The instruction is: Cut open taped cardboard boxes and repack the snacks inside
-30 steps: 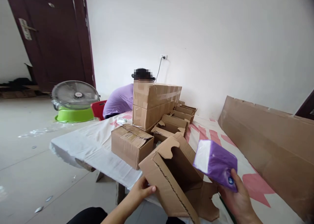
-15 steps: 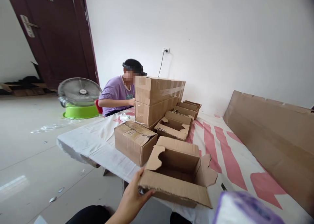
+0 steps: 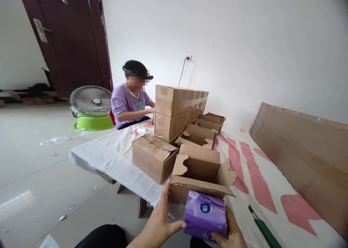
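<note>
A purple plastic-wrapped pack of tissues [image 3: 205, 215] is in front of the nearest open cardboard box [image 3: 181, 190], close to the table's near edge. My right hand [image 3: 231, 231] grips the pack from its right end, thumb on the lower front. My left hand [image 3: 161, 217] is spread: its fingers reach up to the box's near left corner, and its thumb tip meets the pack's left end. The box's flaps stand up or lean outward, and its floor is hidden from here. A closed cardboard box [image 3: 153, 157] sits just left of it.
Stacked taped cartons [image 3: 176, 103] and a row of open boxes [image 3: 199, 135] extend toward the wall. A green-handled cutter [image 3: 265, 231] lies at right. A large cardboard sheet [image 3: 301, 150] leans behind it. Across the table sits a person [image 3: 130, 99] in purple, near a fan [image 3: 91, 101].
The tissue pack came from the lower right to the box front in my right hand. My left hand let go of the box's near flap, which has swung down. The cutter is now uncovered.
</note>
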Demonstrator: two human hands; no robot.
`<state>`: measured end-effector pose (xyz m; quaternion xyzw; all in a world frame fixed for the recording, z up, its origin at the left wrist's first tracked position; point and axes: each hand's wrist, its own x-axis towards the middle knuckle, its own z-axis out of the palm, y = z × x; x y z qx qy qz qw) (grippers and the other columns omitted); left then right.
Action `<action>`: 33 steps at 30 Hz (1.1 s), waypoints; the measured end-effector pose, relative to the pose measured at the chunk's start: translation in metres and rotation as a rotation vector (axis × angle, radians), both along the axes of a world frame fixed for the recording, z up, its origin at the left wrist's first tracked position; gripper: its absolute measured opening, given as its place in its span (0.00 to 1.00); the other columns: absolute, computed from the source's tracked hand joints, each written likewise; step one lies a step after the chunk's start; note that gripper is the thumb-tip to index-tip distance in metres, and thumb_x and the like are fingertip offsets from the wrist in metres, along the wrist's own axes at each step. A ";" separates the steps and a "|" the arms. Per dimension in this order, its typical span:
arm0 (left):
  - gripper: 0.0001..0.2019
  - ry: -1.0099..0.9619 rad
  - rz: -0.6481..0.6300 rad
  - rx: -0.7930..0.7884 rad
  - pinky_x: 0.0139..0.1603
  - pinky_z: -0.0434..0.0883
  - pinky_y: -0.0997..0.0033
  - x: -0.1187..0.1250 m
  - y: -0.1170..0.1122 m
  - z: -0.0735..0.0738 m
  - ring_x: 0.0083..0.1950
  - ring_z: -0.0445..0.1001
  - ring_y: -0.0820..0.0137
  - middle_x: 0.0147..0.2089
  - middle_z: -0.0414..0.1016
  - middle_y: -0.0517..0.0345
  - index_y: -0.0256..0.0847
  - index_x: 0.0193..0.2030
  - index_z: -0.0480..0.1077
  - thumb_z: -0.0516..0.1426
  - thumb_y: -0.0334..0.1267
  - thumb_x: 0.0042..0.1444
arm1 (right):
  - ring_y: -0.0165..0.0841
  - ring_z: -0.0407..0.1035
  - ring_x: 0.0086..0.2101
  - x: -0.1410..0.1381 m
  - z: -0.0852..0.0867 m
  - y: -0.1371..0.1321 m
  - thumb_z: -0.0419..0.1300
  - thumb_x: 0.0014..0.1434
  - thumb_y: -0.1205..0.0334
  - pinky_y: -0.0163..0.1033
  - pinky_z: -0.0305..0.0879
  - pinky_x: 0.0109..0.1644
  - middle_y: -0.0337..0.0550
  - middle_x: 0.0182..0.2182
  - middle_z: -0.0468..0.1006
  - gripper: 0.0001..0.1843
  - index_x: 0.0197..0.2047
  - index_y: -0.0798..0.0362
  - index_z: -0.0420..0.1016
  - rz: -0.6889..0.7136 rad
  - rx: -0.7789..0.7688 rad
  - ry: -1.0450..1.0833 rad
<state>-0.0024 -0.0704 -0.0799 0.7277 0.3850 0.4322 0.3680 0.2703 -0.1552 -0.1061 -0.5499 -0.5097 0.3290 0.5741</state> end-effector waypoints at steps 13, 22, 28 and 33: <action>0.58 0.034 0.043 -0.073 0.72 0.41 0.46 0.038 0.052 0.020 0.75 0.36 0.53 0.75 0.31 0.42 0.43 0.71 0.21 0.63 0.48 0.50 | 0.52 0.66 0.53 -0.010 0.019 0.052 0.68 0.41 0.57 0.52 0.63 0.58 0.50 0.49 0.72 0.30 0.50 0.49 0.71 -0.266 -0.027 -0.342; 0.58 0.010 0.050 -0.056 0.72 0.47 0.48 0.057 0.084 0.011 0.74 0.40 0.52 0.75 0.32 0.40 0.39 0.72 0.24 0.64 0.44 0.49 | 0.49 0.68 0.49 0.007 0.024 0.088 0.68 0.37 0.57 0.52 0.62 0.57 0.47 0.44 0.73 0.27 0.44 0.50 0.73 -0.300 -0.067 -0.408; 0.58 -0.007 0.012 -0.096 0.73 0.42 0.50 0.067 0.109 0.014 0.75 0.32 0.54 0.75 0.27 0.41 0.38 0.72 0.24 0.64 0.42 0.48 | 0.49 0.67 0.51 0.013 0.025 0.113 0.68 0.36 0.56 0.53 0.60 0.58 0.48 0.46 0.72 0.32 0.48 0.51 0.71 -0.317 -0.076 -0.423; 0.59 -0.042 0.002 -0.111 0.73 0.40 0.50 0.076 0.129 0.014 0.75 0.30 0.56 0.75 0.30 0.42 0.41 0.72 0.23 0.65 0.40 0.47 | 0.51 0.64 0.54 0.019 0.029 0.128 0.68 0.37 0.56 0.53 0.61 0.58 0.52 0.50 0.69 0.35 0.52 0.53 0.70 -0.311 -0.097 -0.449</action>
